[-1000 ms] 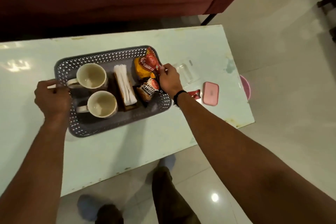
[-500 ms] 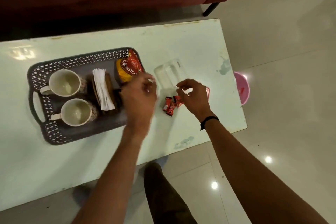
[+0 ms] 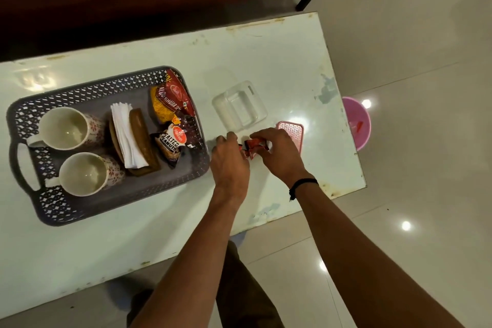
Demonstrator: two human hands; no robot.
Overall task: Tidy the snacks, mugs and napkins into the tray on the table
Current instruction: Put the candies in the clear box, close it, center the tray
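- Two mugs (image 3: 64,128), one napkin stack (image 3: 125,133), three snack packets (image 3: 170,104) in the tray (image 3: 34,210), centre-left.
- Left hand (image 3: 230,160) and right hand (image 3: 279,153) together pinch small red wrappers (image 3: 251,147).

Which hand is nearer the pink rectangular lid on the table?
Right. The right hand overlaps the pink rectangular lid's near-left edge; the left hand is farther left, beside the grey perforated tray.

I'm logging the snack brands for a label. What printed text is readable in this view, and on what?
"SALTED PEANUTS": small dark peanut packet in the grey perforated tray.
"BHUJIA SEV", partly legible: red and yellow snack bag.
Small red wrappers between both hands: print too small to read.
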